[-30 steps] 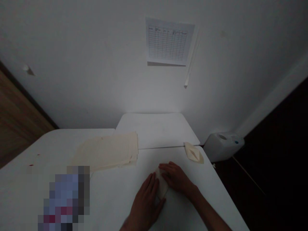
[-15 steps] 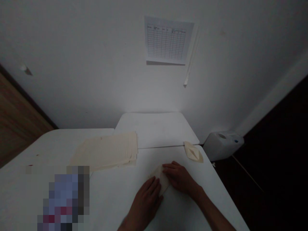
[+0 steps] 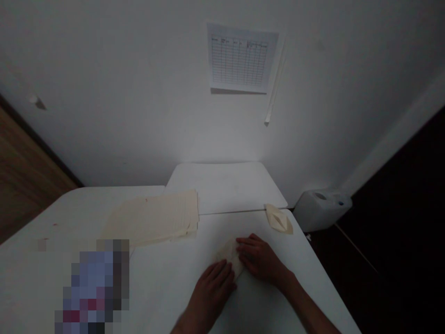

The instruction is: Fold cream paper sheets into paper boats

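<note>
A partly folded sheet of cream paper [image 3: 227, 250] lies on the white table, largely covered by my hands. My left hand [image 3: 217, 283] rests flat on its near left part, fingers stretched out and close together. On its right side, the outstretched fingers of my right hand [image 3: 257, 257] press the paper down; the thumb is hard to make out. Beyond the right hand, near the table edge, sits a folded paper boat [image 3: 278, 219].
A stack of cream paper sheets [image 3: 156, 215] lies to the left on the joined white tables [image 3: 225, 183]. A pixelated object [image 3: 92, 283] is at the lower left. A printed chart [image 3: 241, 60] hangs on the wall. A white plastic canister [image 3: 323, 211] stands on the floor at right.
My left hand has slid slightly toward me over the paper, uncovering more of it. My right hand has barely moved.
</note>
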